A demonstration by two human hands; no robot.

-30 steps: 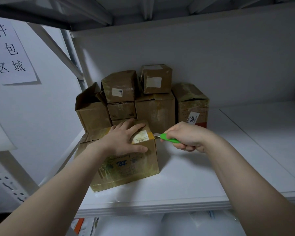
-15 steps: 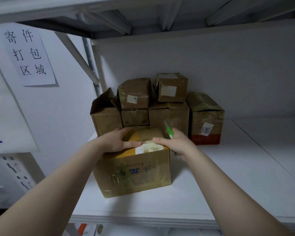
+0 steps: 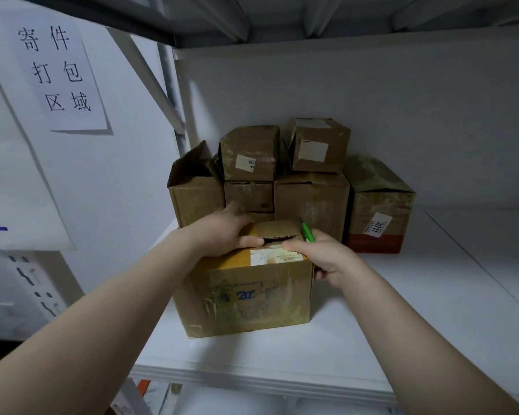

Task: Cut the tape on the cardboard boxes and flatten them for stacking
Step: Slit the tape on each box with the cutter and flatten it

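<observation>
I have left hand (image 3: 222, 232) gripping the box (image 3: 246, 295) by its far flap, right hand (image 3: 321, 256) wrapped round the cutter (image 3: 307, 232), thumb on near flap. Shelf (image 3: 387, 324): stack (image 3: 312, 199) at 12 o'clock, box at its 6, cutter at box's 1.

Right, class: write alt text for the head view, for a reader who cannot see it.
Two hands are at the top seam of a cardboard box on a white shelf: the left hand grips its top, the right hand holds a green cutter. More boxes are stacked behind, and a paper sign hangs at left.
</observation>
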